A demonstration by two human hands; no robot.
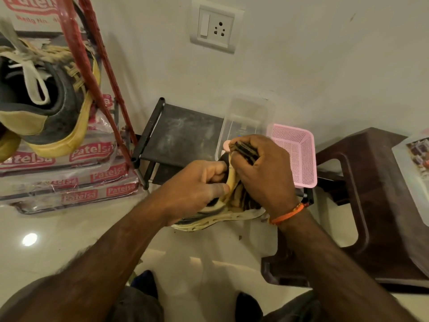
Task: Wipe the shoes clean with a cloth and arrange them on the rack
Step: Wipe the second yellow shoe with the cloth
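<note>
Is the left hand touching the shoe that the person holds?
Touching. The head view shows the left hand with fingers curled round the shoe at its collar.

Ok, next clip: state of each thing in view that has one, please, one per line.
left hand: fingers grip the shoe's collar
right hand: fingers curled round a dark brush
shoe: held off the floor, pale sole showing
brush: gripped, at the shoe's upper
other shoe: on the red rack, laced
clear box: open, no lid on
pink basket: upright, looks empty
wall switch: position unclear
</note>
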